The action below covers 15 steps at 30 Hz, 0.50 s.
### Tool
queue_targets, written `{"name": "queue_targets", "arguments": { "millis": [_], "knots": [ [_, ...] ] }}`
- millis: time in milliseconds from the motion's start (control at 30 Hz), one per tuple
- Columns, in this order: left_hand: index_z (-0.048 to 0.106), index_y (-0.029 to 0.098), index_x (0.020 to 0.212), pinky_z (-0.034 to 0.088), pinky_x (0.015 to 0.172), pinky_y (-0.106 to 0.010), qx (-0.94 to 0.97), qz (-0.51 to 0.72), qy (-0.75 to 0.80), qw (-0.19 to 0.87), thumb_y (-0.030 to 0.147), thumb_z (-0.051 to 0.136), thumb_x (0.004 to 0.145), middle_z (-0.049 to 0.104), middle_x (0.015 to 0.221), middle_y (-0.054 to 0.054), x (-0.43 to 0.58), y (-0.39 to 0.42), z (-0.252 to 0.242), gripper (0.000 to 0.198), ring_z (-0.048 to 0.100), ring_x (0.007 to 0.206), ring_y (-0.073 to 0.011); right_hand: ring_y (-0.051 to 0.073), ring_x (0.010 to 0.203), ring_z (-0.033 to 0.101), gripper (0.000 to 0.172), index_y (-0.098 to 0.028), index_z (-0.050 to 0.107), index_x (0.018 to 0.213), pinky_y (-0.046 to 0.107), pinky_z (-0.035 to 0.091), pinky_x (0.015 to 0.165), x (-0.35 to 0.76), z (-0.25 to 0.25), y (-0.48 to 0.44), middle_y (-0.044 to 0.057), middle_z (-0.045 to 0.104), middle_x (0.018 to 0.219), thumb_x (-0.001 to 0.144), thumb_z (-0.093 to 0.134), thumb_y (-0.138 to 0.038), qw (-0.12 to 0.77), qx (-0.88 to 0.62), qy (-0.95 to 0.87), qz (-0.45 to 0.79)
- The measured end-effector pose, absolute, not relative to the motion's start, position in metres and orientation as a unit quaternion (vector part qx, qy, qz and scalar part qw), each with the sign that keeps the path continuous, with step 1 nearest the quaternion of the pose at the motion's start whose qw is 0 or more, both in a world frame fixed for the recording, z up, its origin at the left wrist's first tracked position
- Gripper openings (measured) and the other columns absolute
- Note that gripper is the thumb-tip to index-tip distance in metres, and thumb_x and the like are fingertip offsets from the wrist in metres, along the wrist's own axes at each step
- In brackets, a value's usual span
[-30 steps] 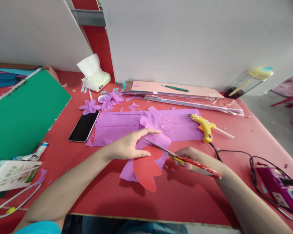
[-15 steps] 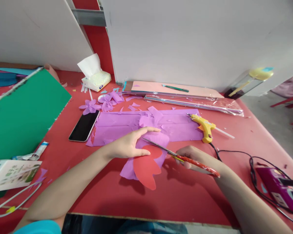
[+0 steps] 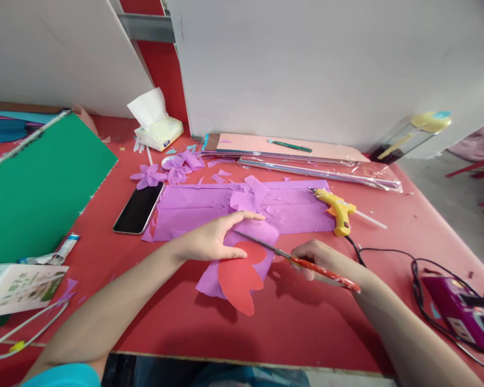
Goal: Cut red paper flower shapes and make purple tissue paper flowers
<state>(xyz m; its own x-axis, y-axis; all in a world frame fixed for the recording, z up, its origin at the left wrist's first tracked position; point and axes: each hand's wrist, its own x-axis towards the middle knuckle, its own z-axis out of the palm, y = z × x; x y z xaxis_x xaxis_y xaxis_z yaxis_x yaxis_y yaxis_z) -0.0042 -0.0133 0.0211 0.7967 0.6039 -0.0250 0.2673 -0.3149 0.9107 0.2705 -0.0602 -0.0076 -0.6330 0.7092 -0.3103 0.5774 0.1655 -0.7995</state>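
Observation:
My left hand is closed on a stack of a red petal-shaped paper cutout lying over a piece of purple crepe paper. Its thumb presses on the red cutout, while the index finger reaches along the purple paper's far side. A pair of scissors with red handles is in my right hand. Their blades look nearly closed and lie across the purple paper, just beyond the cutout's top edge, pointing toward the left hand. Strips of purple crepe paper are spread behind both hands.
A yellow glue gun lies right of the strips, its cord running by a magenta device. At left are a phone, purple paper flowers and a green board. Wrapped paper packs lie at the back.
The scissors' handles have come closer together and the blades have closed. The red cutout and purple paper have shifted slightly left in my left hand.

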Motion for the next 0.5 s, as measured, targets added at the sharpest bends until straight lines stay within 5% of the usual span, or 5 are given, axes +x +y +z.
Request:
{"name": "queue_targets", "arguments": {
  "millis": [267,500],
  "knots": [
    [0.037,0.025,0.127,0.026,0.106,-0.034,0.786,0.176,0.271,0.527,0.019,0.061,0.072,0.040,0.135,-0.004,-0.0051,-0.0115,0.0165,0.060,0.033,0.127,-0.0196,0.011,0.049,0.052,0.018,-0.013,0.062,0.060,0.020,0.035,0.047,0.2672,-0.0045,-0.0586,0.000,0.060,0.053,0.065,0.045,-0.010,0.045,-0.465,-0.732,0.496],
    [0.046,0.024,0.115,0.036,0.096,-0.035,0.769,0.194,0.310,0.525,0.020,0.062,0.072,0.051,0.118,-0.004,-0.0044,-0.0108,0.0156,0.047,0.045,0.114,-0.0209,0.011,0.051,0.051,0.014,-0.014,0.061,0.065,0.020,0.034,0.047,0.2700,-0.0091,-0.0582,0.000,0.059,0.055,0.066,0.047,-0.016,0.055,-0.455,-0.740,0.492]
  ]
}}
